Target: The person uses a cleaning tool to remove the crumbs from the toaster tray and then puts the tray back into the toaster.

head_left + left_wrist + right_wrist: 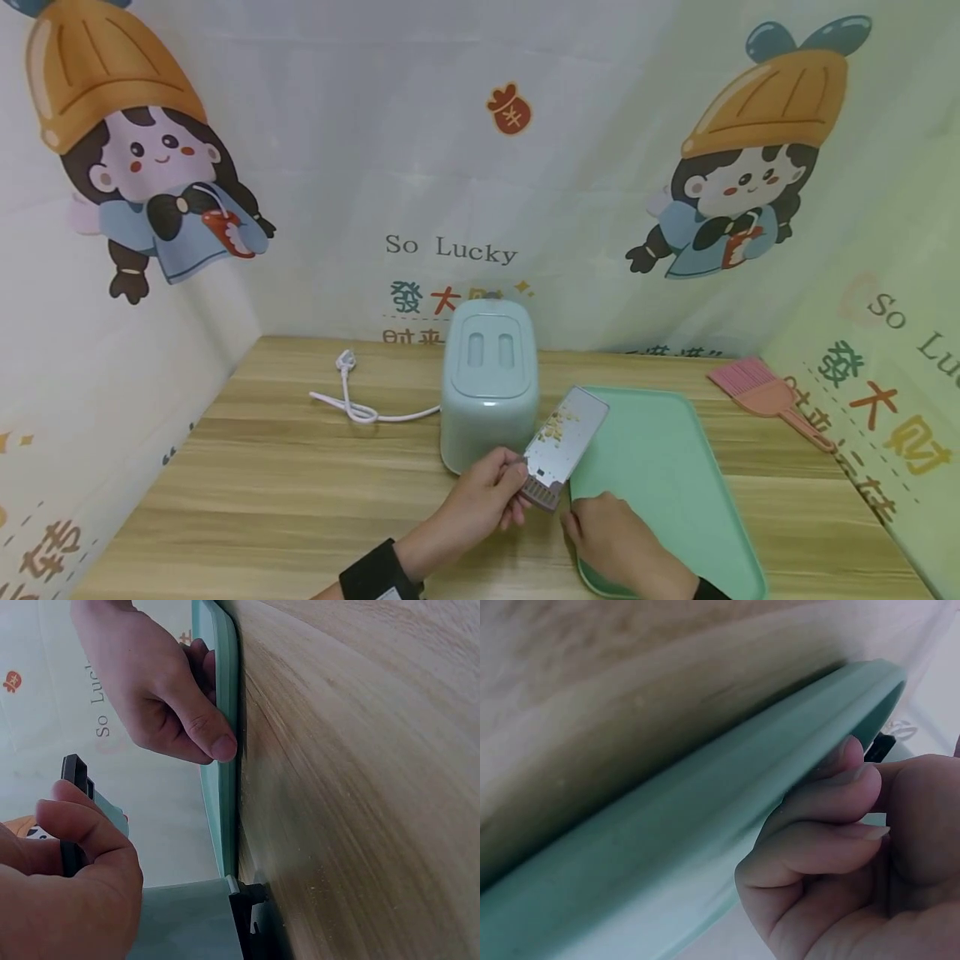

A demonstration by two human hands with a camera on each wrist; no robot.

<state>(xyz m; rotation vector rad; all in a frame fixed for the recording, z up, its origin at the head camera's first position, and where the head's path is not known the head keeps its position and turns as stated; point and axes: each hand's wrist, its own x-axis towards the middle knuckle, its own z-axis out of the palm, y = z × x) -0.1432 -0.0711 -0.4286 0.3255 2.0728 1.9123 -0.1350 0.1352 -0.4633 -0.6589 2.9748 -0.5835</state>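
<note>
Table: long light wooden-plank table (pixel 300 492); carries every item listed below.
Tray: flat mint-green plastic tray with rounded corners (pixel 675 467); lies on the table to the right of the toaster. Contents: nothing visible on its surface apart from the right hand at its near-left edge.
Toaster: mint-green two-slot plastic toaster (pixel 490 379); stands upright at table centre, just left of the tray. White power cord (pixel 360 404) lies loose on the table to its left.
Left hand (pixel 487 496): fingers curled, pinching the dark ribbed end of the crumb plate.
Right hand (pixel 611 537): fingers curled over the tray's near-left rim, gripping it.
Crumb plate: flat rectangular metal crumb plate scattered with yellow crumbs (pixel 566 442); held tilted above the tray's left edge.
Brush: pink silicone basting brush (pixel 765 396); lies at far right, well apart.
</note>
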